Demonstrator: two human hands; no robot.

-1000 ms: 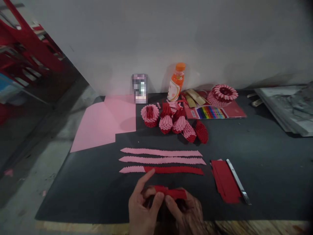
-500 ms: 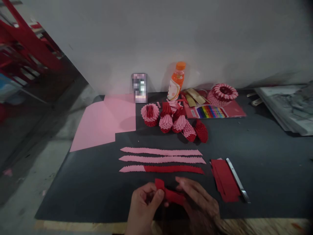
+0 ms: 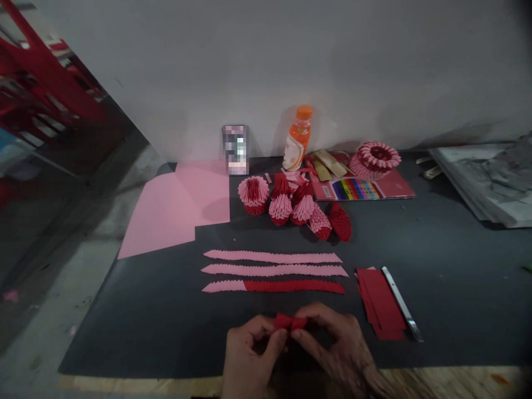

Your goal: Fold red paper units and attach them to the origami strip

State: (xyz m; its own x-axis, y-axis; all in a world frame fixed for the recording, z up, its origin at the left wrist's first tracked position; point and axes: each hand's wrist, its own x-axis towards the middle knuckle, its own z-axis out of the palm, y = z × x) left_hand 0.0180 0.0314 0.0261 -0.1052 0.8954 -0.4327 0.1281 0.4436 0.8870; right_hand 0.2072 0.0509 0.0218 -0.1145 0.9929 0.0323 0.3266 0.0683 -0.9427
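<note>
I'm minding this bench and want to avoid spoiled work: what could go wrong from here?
The left hand and right hand pinch the small red paper; uneven pressure might crease it crookedly. The pink-and-red strip lies just beyond them, so a knuckle could nudge it. The orange-capped bottle is close behind the folded paper pieces; if knocked, it might fall onto them.

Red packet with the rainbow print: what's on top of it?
A round folded-paper ring sits toward the back of the red packet; flat tan pieces lie left of that. What they cover is hidden. Whether paper scraps at its left edge overlap it is unclear.
</note>
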